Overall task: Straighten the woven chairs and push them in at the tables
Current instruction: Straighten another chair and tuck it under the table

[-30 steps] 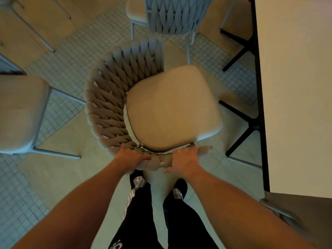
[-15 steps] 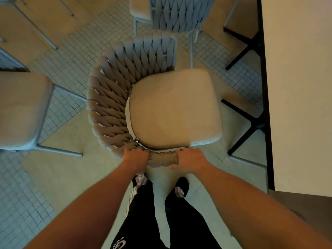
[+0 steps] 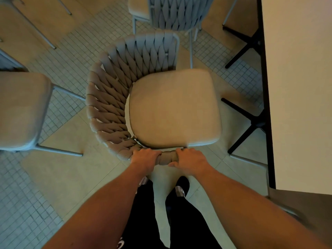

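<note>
Both hands are gripping the woven chair (image 3: 143, 97) at the near end of its curved back rail: left hand (image 3: 143, 158) is wrapping its fingers (image 3: 152, 152) over the woven rail, right hand (image 3: 192, 159) is doing the same just beside it, fingers (image 3: 185, 150) curled over the top and clamped on the weave, with a short stretch of rail showing between the two grips. The chair is sitting directly ahead of the fingers, its seat cushion (image 3: 174, 108) spreading away from them and toward the right, where the tabletop (image 3: 296, 87) is running along the right edge of view. The seat is standing clear of the tabletop edge, with floor and the black table legs (image 3: 249, 121) showing between them, so this chair is not pushed in yet. Its open front looks to be facing the tabletop, the woven back arcing round to the left of the fingers; my read is that straightening is about done and the push to the right is what's left. Beyond the fingers, a second woven chair (image 3: 176, 13) is standing at the top of view, near the same tabletop but also not tucked under it, so it is probably waiting its turn. Left of the fingers, another seat (image 3: 21, 108) is sitting well apart; can't tell which table it belongs to. Overall the task is looking early to mid.
</note>
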